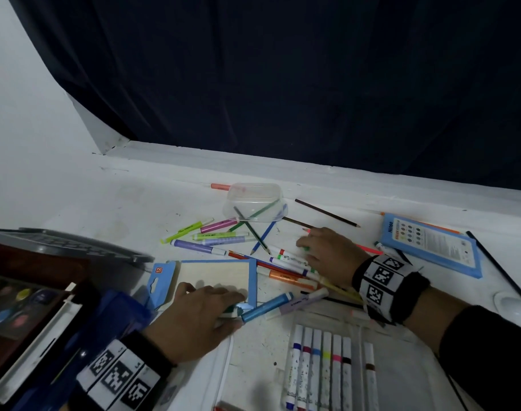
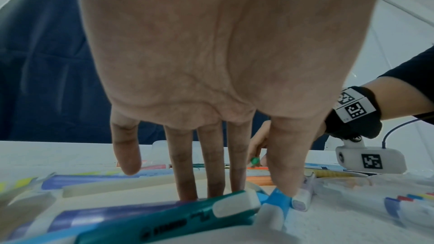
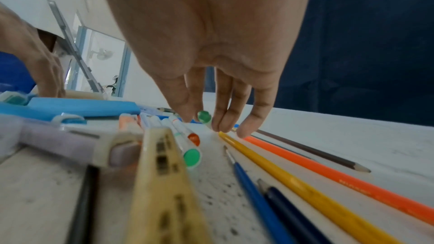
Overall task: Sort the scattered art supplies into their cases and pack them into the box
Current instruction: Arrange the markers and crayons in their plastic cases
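Markers, highlighters and pencils lie scattered on the white table point(image 1: 120, 203). My left hand point(image 1: 217, 301) rests with straight fingers point(image 2: 211, 173) on the open blue-edged cardboard case point(image 1: 217, 275). A teal highlighter point(image 2: 164, 218) lies just under its palm, and the thumb touches a blue highlighter point(image 1: 266, 307). My right hand point(image 1: 308, 250) reaches down into the pile of white markers point(image 1: 289, 259). Its thumb and fingertips pinch a green-capped marker point(image 3: 203, 116). A clear pouch point(image 1: 327, 369) at the front holds several white markers in a row.
An upturned clear plastic tub point(image 1: 255, 201) covers some pencils at the back. A blue pencil box point(image 1: 431, 243) lies at the right. At the left stands a box with a watercolour palette point(image 1: 16, 304). Orange, yellow and blue pencils point(image 3: 305, 183) lie beside the right hand.
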A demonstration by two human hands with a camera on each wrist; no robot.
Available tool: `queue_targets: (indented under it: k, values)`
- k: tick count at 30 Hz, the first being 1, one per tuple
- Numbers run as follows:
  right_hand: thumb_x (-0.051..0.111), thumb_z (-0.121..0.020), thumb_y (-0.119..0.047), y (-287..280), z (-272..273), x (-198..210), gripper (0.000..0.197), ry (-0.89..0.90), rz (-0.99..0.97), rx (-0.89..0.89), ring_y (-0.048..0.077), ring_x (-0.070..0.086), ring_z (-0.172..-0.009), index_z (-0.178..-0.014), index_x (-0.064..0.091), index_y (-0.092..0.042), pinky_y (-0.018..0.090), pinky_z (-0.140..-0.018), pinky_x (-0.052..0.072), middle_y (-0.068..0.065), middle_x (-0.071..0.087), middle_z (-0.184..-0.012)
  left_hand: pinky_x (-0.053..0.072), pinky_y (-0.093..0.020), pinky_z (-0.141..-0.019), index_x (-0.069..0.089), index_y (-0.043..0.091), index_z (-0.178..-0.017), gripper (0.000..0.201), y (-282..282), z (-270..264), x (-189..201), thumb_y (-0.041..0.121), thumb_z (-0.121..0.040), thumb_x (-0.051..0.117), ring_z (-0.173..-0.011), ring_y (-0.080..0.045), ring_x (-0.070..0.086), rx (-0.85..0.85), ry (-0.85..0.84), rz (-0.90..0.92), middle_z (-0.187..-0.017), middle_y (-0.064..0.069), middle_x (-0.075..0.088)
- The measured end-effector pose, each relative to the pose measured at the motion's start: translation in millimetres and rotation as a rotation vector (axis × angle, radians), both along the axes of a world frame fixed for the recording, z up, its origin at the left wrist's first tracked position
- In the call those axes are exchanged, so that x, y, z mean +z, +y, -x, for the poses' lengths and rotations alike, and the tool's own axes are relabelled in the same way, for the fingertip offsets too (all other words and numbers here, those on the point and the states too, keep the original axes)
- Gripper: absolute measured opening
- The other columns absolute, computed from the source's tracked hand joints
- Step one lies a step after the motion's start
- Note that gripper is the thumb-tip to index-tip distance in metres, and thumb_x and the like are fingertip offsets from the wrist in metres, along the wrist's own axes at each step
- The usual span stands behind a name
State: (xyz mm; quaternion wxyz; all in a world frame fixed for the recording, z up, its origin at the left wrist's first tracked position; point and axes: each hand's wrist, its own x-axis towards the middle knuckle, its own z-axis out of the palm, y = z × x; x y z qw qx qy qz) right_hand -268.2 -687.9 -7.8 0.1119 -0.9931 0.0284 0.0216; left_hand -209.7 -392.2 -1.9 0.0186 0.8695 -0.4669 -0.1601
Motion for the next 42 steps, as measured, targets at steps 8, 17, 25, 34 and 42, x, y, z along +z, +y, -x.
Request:
queue_targets:
  k: [8,17,25,34,42]
  values:
    - [0.071,-0.086,-0.023,10.6,63.1,39.1,0.010,-0.369,-0.394,-0.217,0.014,0.057,-0.064,-0.082,0.063,-0.021,0.031,-0.064,0.051,-0.003,0.060,-0.067,0.029,-0.034,-0.092,0.045,0.043,-0.130,0.074,-3.7,10.1,6.1,0.071,-0.072,0.008,-0.101,0.000,0.050,0.006,0.033,0.019,-0.112,0.021,0.053]
    - [0.076,-0.084,-0.015,24.9,177.2,55.9,0.010,-0.344,-0.736,-0.350,0.016,0.069,-0.075,-0.082,0.066,-0.015,0.033,-0.072,0.058,0.001,0.071,-0.081,0.041,-0.036,-0.075,0.053,0.044,-0.113,0.035,-9.2,40.3,13.5,0.063,-0.090,0.035,-0.077,-0.002,0.052,0.018,0.045,0.334,-0.086,0.017,0.051]
    - [0.069,-0.088,-0.032,44.4,287.2,34.6,0.010,-0.061,-0.621,-0.346,0.009,0.063,-0.076,-0.083,0.071,-0.024,0.014,-0.067,0.046,-0.010,0.068,-0.079,0.032,-0.028,-0.096,0.047,0.051,-0.120,0.027,-5.7,117.3,13.3,0.063,-0.098,0.038,-0.096,0.003,0.048,-0.257,0.159,0.240,-0.102,0.022,0.049]
    - [0.073,-0.087,-0.024,63.0,332.1,17.1,0.010,0.017,-0.634,-0.454,0.006,0.064,-0.060,-0.089,0.066,-0.018,0.018,-0.061,0.051,-0.001,0.071,-0.071,0.028,-0.032,-0.099,0.048,0.053,-0.128,0.037,-3.9,148.7,4.3,0.062,-0.092,0.051,-0.108,-0.001,0.042,-0.312,0.100,0.089,-0.115,0.024,0.036]
    - [0.074,-0.086,-0.022,68.5,336.0,7.6,0.014,0.023,-0.605,-0.523,0.008,0.067,-0.055,-0.091,0.065,-0.013,0.020,-0.056,0.053,-0.001,0.067,-0.074,0.027,-0.032,-0.097,0.038,0.054,-0.135,0.050,-0.3,163.3,-1.4,0.065,-0.089,0.054,-0.111,0.000,0.040,-0.261,0.052,0.044,-0.113,0.026,0.042]
